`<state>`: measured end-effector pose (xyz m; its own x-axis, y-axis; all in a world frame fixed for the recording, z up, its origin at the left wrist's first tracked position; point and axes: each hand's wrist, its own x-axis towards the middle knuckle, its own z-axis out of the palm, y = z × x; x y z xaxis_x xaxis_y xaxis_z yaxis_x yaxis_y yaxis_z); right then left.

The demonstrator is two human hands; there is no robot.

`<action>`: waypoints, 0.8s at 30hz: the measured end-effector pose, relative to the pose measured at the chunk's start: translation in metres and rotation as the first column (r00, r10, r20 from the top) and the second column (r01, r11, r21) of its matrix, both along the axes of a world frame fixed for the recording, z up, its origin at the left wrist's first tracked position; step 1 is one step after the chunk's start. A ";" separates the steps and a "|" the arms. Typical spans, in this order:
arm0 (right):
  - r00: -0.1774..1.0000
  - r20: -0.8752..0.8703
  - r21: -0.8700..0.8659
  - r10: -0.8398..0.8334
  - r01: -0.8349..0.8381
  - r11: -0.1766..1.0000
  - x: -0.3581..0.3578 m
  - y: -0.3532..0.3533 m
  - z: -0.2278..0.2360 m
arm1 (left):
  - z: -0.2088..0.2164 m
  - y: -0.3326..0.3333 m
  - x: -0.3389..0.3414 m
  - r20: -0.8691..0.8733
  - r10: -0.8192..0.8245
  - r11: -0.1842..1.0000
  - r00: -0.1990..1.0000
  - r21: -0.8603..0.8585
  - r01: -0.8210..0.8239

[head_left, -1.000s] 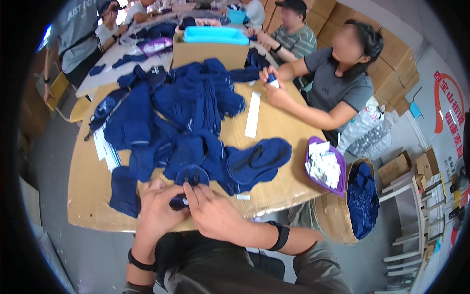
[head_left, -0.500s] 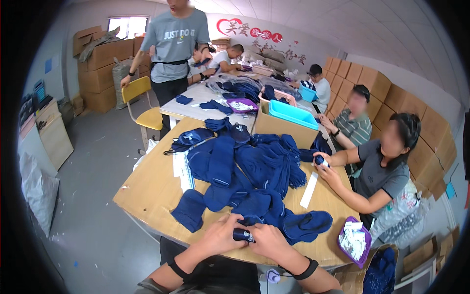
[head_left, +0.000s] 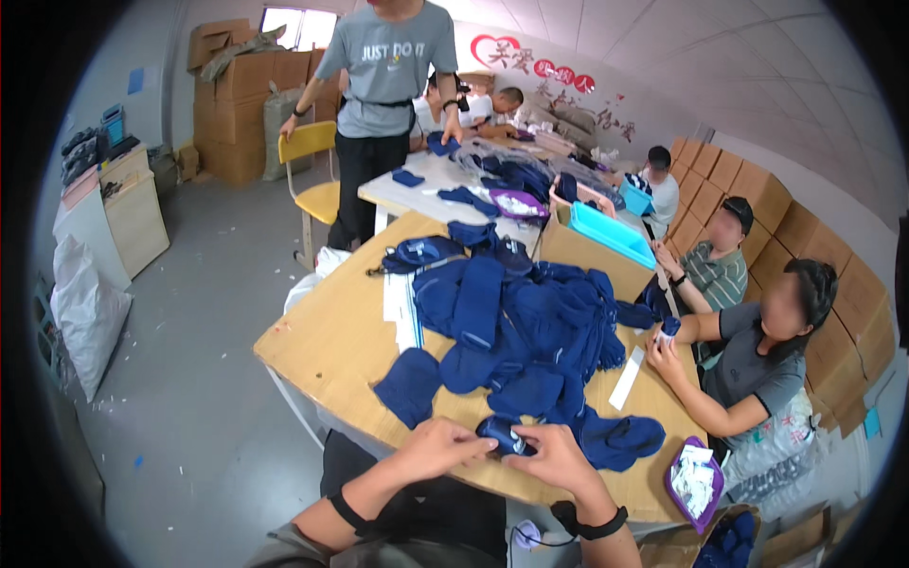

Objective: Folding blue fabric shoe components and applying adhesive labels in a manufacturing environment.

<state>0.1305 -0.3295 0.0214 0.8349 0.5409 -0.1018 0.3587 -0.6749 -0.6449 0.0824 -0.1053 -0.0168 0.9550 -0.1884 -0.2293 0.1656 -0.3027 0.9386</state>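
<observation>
A small navy-blue fabric roll with a pale mark on it sits between my hands, just above the table's near edge. My right hand grips its right side with thumb and fingers. At its left end, my left hand pinches with thumb and forefinger. Right behind the roll lies a heap of navy fabric pieces, some flat and some folded. One flat navy piece lies apart on the left, and another navy piece is to the right of my hands.
The wooden table carries white strips. A purple basket of small white slips stands at its right corner. Beyond the heap is a cardboard box with a blue tray. Co-workers sit on the right; one person stands behind.
My view has swung left, so the table appears farther right. My hands have drawn slightly apart around the roll, showing more of it. The standing person's hand now reaches a navy piece.
</observation>
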 end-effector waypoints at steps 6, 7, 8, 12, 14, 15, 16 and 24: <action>0.835 0.550 0.165 -0.014 -0.092 0.982 -0.022 0.016 -0.013 | 0.002 -0.001 0.006 -0.209 -0.060 0.897 0.976 -0.441 -0.039; 0.794 0.607 0.128 0.002 -0.101 0.987 -0.021 0.022 -0.019 | -0.001 0.004 0.006 -0.215 -0.029 0.882 0.976 -0.464 -0.077; 0.778 0.628 0.062 0.034 -0.094 0.994 -0.023 0.027 -0.017 | -0.004 0.010 0.006 -0.222 0.001 0.867 0.975 -0.486 -0.111; 0.665 0.744 -0.017 0.064 -0.076 0.997 -0.020 0.028 -0.022 | -0.003 0.003 0.016 -0.241 0.076 0.787 0.967 -0.581 -0.207; 0.610 0.791 -0.019 0.042 -0.045 0.999 -0.013 0.022 -0.022 | -0.005 -0.005 0.025 -0.216 0.076 0.757 0.974 -0.623 -0.197; 0.611 0.790 -0.005 0.057 -0.088 0.996 -0.013 0.028 -0.021 | -0.007 -0.001 0.022 -0.204 0.124 0.719 0.971 -0.656 -0.230; 0.608 0.790 0.009 0.079 -0.141 0.990 -0.012 0.037 -0.020 | -0.010 0.007 0.017 -0.203 0.126 0.723 0.971 -0.652 -0.230; 0.417 0.877 -0.127 0.240 -0.282 0.951 0.002 0.006 -0.027 | -0.004 -0.009 0.006 -0.187 0.010 0.654 0.982 -0.742 -0.148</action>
<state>0.1329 -0.3230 -0.0053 0.2834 0.7346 0.6165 0.8969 -0.4307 0.1009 0.0881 -0.1140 -0.0203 0.9395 -0.2874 -0.1867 0.3156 0.5132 0.7982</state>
